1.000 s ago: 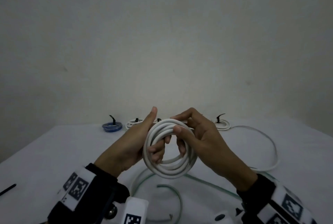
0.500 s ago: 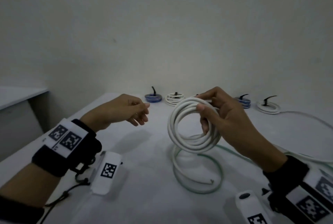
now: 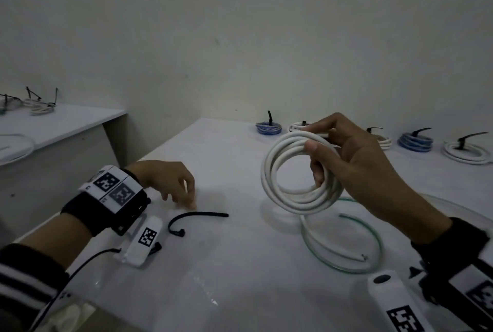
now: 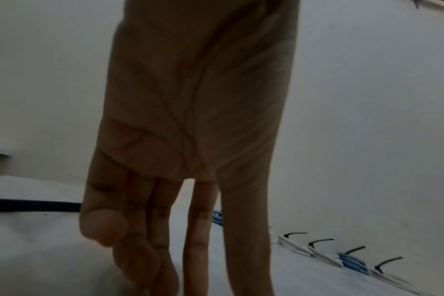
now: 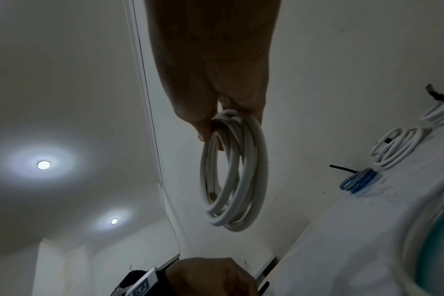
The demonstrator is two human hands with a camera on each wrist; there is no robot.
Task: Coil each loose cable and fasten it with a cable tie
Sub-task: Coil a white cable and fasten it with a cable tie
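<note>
Okay, no readable writing, only square black-and-white marker tags (image 3: 114, 188) on both my wristbands. My right hand (image 3: 354, 160) grips the coiled white cable (image 3: 293, 171) upright, centre-right of frame, above the white table (image 3: 240, 265). My left hand (image 3: 165, 179), lower left, fingers loosely curled, holding nothing, fingertips just above one loose black cable tie (image 3: 197, 218); contact unclear. Five tied coils (image 3: 269, 128) line the far edge, some half hidden behind my hand. One loose green-tinted cable (image 3: 373, 238) lies under the coil, cut off at right.
</note>
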